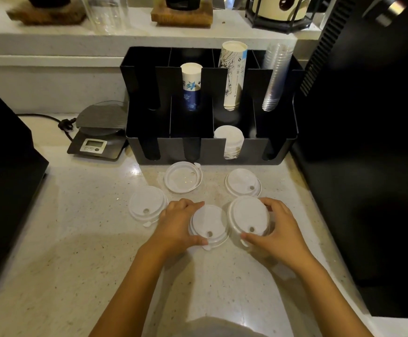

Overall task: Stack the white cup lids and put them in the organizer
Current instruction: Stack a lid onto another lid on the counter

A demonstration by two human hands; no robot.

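Several white cup lids lie on the speckled counter in front of a black organizer (280, 152). My left hand (177, 223) grips a lid (209, 223) by its rim, thumb at the near edge. My right hand (279, 228) holds a second lid (247, 214) right beside it, tilted up a little off the counter. Loose lids rest at the left (147, 205), at the far middle, upside down (183, 176), and at the far right (243, 182). A stack of white lids (229, 139) sits in the organizer's third front slot.
The organizer's back slots hold two stacks of paper cups (191, 81) (233, 74) and clear plastic cups (275, 76). A digital scale (99, 132) with a cable stands left of it. Dark machines flank the counter at the left (3, 166) and right (368, 142).
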